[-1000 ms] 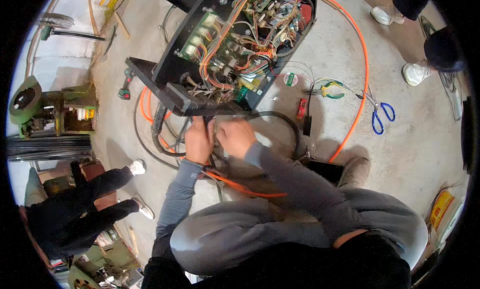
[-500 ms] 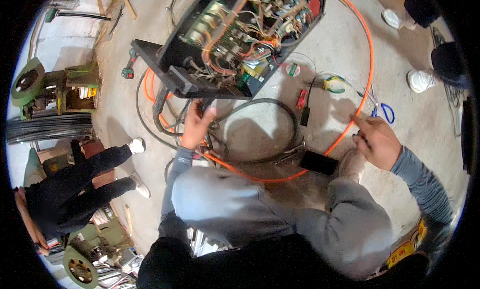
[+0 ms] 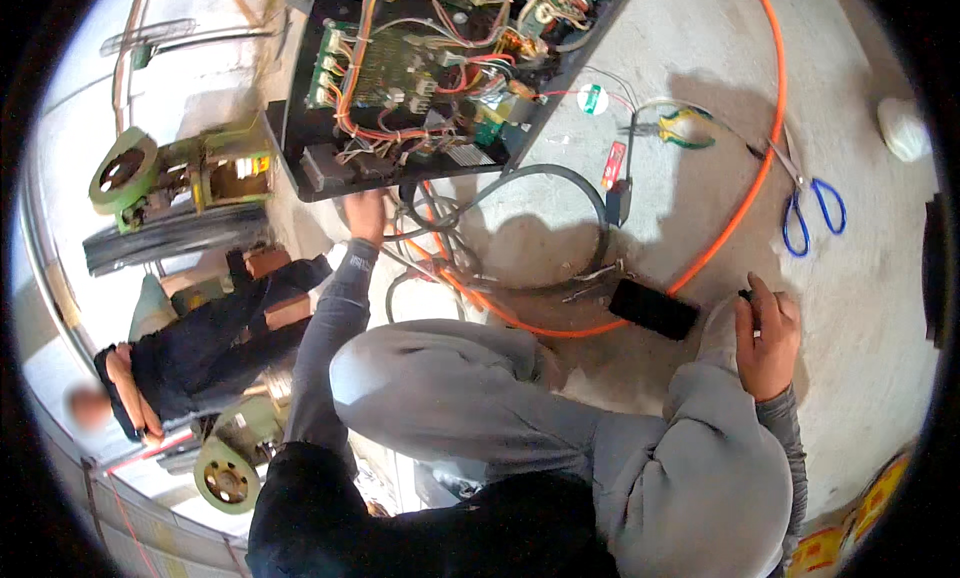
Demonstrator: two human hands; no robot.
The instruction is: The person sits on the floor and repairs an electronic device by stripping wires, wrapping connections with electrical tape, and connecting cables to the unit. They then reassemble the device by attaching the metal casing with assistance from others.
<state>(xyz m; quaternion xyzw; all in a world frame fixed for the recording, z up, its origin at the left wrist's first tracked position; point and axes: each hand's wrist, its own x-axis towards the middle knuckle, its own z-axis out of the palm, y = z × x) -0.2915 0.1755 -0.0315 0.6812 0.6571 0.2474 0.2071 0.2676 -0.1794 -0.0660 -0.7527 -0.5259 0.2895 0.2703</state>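
Observation:
An open black electronics chassis (image 3: pixel 290 143), filled with circuit boards and bundled wires, stands tilted ahead of me. My left hand (image 3: pixel 364 216) is at its lower edge, the fingers hidden behind the casing. Black cables (image 3: pixel 590 203) lie coiled beside that wrist, with an orange hose (image 3: pixel 735 223) looping round them. Above my right knee, my right hand (image 3: pixel 771 340) is closed in a pinch; a small dark thing shows between thumb and forefinger, too small to name. Closest to this hand is a black phone-like slab (image 3: pixel 653 309) on the floor.
Blue-handled scissors (image 3: pixel 815 213), yellow-green pliers (image 3: pixel 685 128), a red packet (image 3: pixel 612 165) and a small black box (image 3: pixel 620 201) lie on the concrete. At the left a person in dark clothes (image 3: pixel 215 348) stands near green machines (image 3: pixel 228 468). A white shoe (image 3: pixel 905 128) shows at the right.
My left hand has gone from beside the cables to behind the chassis's lower edge. The right hand has drawn back from near the orange hose toward my knee. The view has shifted.

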